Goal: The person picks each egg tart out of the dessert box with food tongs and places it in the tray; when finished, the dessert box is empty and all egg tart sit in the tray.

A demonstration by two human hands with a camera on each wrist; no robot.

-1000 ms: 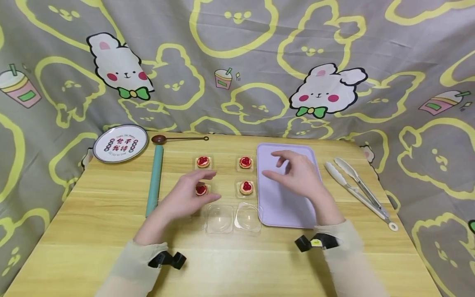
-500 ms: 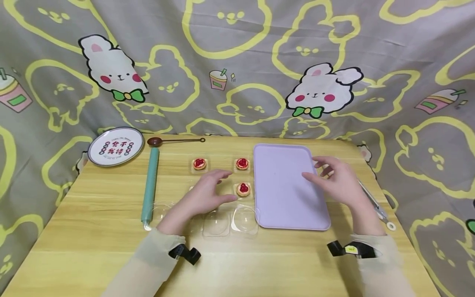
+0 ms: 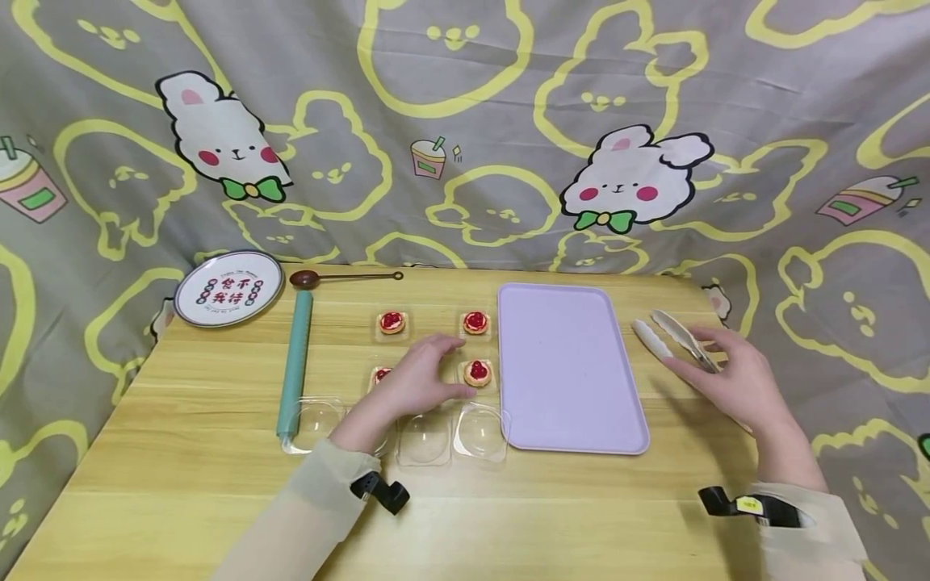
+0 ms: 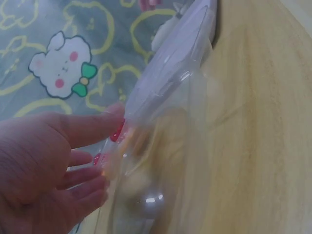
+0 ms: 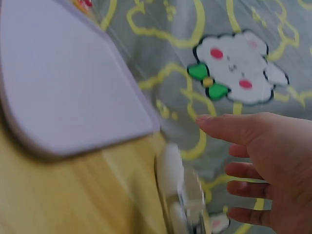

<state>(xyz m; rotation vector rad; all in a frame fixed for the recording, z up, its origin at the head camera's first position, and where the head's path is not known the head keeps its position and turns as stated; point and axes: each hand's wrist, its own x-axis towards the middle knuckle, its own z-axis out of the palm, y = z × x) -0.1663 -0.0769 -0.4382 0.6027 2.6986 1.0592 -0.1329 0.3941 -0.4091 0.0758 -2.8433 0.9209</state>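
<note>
My right hand [image 3: 737, 383] hovers over a pair of tongs [image 3: 656, 340] with white tips, thumb and fingers apart on either side. In the right wrist view a gap shows between the hand and the tongs [image 5: 170, 170]. My left hand [image 3: 410, 383] is held over the small red-topped tarts, its thumb and fingers spread near the front right tart [image 3: 477, 374]. It partly hides the front left tart [image 3: 381, 375]. Behind lie two more tarts, a left one [image 3: 392, 323] and a right one [image 3: 475, 323], each on a clear square base.
A purple tray [image 3: 574, 367] lies between the hands. Several clear domed lids [image 3: 425, 442] sit in front of the tarts. A teal rolled mat or rod [image 3: 295, 363], a brown long-handled spoon [image 3: 305, 279] and a white plate [image 3: 194, 300] are at the left. A patterned curtain [image 3: 501, 97] hangs behind.
My right hand has moved right, from above the tray to above the tongs. My left hand has shifted right, from the front left tart towards the front right one.
</note>
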